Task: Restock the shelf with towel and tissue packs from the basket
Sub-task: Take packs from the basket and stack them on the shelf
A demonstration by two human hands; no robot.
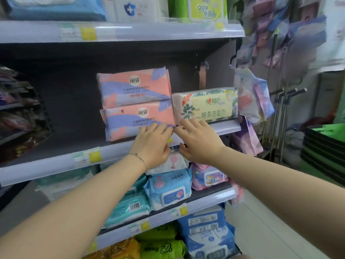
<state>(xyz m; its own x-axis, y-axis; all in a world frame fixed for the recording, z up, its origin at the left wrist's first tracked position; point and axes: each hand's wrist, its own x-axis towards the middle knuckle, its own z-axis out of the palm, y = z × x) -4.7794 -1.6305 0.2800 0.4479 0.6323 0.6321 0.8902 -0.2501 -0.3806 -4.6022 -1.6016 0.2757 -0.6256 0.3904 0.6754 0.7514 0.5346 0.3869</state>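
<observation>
Pressing the lower pink pack (138,120) with straight fingers, the left hand (153,144) sits beside the spread right hand (197,141).

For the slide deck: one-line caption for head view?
Left hand touches lower pink towel pack; right hand at cream pack beside it.

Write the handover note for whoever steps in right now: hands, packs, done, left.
Left hand: open, fingers pressing the lower pink-and-lavender plastic towel pack, its twin stacked on top, on the grey middle shelf.
Right hand: open, fingertips on the cream leaf-print towel pack beside them.
Done: three packs shelved.
Left: square them up, likely add more; room shows to their left.
</observation>
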